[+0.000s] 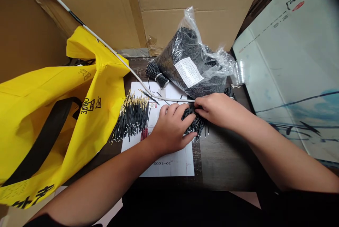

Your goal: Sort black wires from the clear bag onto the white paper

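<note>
We see the black wires (pixel 201 125) bunched mid-worktop (pixel 225 160), between its near and back edges. Our left hand (pixel 169 128) half-curls a spread grip over them; our right (pixel 215 107) pinches narrowly; we cannot tell what either holds. Uneven pressure could splay them; the white cable (pixel 125 64) could snag our fingers.

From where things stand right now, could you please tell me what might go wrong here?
The white cable runs to the right hand, so a snag might scatter the black wires at both hands. The gold-tipped pile lies close beside the yellow bag and could be disturbed if the bag shifts. The clear bag sits just behind the right hand; a bump might make it slump.
</note>
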